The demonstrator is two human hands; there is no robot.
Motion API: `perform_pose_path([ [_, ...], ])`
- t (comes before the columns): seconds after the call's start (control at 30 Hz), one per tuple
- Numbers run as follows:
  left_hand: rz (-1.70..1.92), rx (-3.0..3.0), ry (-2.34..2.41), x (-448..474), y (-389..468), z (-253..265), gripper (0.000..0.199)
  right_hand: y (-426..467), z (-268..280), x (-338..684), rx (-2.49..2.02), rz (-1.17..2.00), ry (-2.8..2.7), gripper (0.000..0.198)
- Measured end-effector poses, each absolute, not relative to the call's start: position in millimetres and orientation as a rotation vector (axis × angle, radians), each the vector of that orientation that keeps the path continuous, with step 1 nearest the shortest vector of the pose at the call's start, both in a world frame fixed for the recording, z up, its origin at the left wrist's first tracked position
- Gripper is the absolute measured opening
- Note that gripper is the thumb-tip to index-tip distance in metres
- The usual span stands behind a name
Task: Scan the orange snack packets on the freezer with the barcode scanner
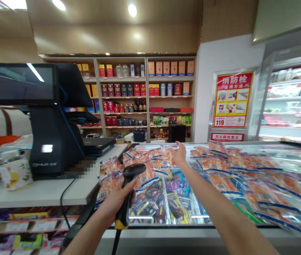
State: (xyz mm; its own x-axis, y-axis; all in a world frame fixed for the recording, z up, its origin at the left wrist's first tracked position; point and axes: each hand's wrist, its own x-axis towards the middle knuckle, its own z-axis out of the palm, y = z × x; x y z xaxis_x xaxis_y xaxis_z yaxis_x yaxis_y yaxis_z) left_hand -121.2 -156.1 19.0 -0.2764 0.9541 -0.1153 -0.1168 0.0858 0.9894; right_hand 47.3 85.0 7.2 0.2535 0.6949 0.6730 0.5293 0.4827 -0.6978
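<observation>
The left hand [114, 198] is gripping a black-and-yellow scanner [133, 170], fingers wrapping around its handle. The right hand [179, 154] is reaching to the far side of the left pile [148, 176], its fingers meeting a clear packet of orange food [166, 157]; can't tell if they're pinching or just touching. For me, doing this well is picking 1 packet by its edge, smoothing the crinkles and squaring its label to the scanner, so neighbours aren't getting in the way.

Container-wise, the left pile and the right pile [221, 182] are lying on the glass top of the freezer [182, 232]. Under the glass, a white divider [166, 203] is separating dark packs [149, 198] from purple and yellow packs [177, 187]. On the desk [51, 198], a white pouch [16, 173] is standing by the till [57, 141], contents hidden.
</observation>
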Motion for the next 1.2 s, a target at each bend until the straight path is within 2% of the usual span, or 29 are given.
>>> perform_pose_path([
  [0.37,1.251,1.087,1.331,-124.1,-144.6,14.5,0.029,104.3,-3.2,29.6,-1.209,0.188,-1.403,0.046],
  [0.53,1.314,1.039,1.404,-130.4,-137.9,17.2,0.030,111.5,-22.5,7.0,-1.321,0.272,-1.557,0.049],
  [0.77,1.307,0.972,1.445,-138.1,-128.4,14.1,0.031,93.9,-56.2,-2.3,-1.523,0.446,-1.989,0.069],
  [1.07,1.262,0.946,1.540,-130.2,-116.6,12.0,0.033,83.6,-40.1,-7.6,-1.609,0.508,-2.060,0.073],
  [1.2,1.216,0.986,1.519,-122.0,-115.8,15.6,0.032,80.4,-32.5,25.3,-1.599,0.482,-1.943,0.073],
])
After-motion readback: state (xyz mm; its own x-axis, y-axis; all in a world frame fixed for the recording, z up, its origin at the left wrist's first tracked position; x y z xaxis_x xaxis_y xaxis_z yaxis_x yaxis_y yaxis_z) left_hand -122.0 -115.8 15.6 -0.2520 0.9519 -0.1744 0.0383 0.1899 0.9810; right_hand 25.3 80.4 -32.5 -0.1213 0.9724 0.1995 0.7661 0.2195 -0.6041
